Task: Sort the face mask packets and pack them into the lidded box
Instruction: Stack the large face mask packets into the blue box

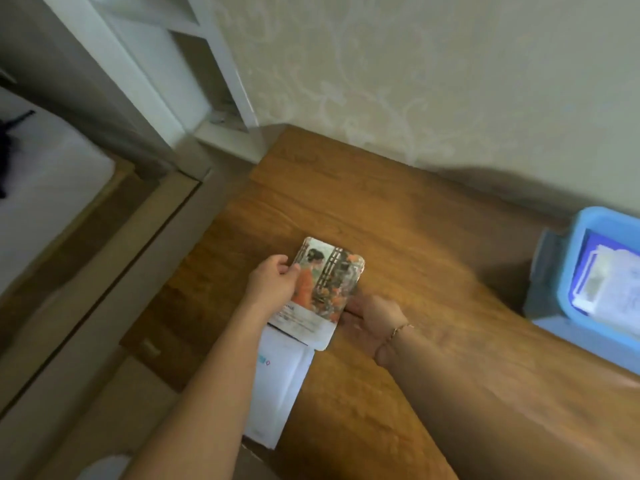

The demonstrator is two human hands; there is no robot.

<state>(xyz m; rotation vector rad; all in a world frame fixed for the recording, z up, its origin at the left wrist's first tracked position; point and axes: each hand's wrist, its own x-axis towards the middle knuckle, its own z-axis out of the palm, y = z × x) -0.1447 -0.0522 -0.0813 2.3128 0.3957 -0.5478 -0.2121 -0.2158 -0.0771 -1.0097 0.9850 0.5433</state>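
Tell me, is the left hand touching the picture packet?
Touching. The head view shows the left hand pinching the left edge of the illustrated packet, thumb lying on its printed face.

Home room: patterned wallpaper (415, 81), wooden table (346, 202).

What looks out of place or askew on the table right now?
Little stands out. The white packet overhangs the table's near edge. Both hands, left hand and right hand, hold the illustrated packet. The blue box sits open, packets inside.

Wood table (398, 216) — white packet (280, 386), blue box (568, 271).
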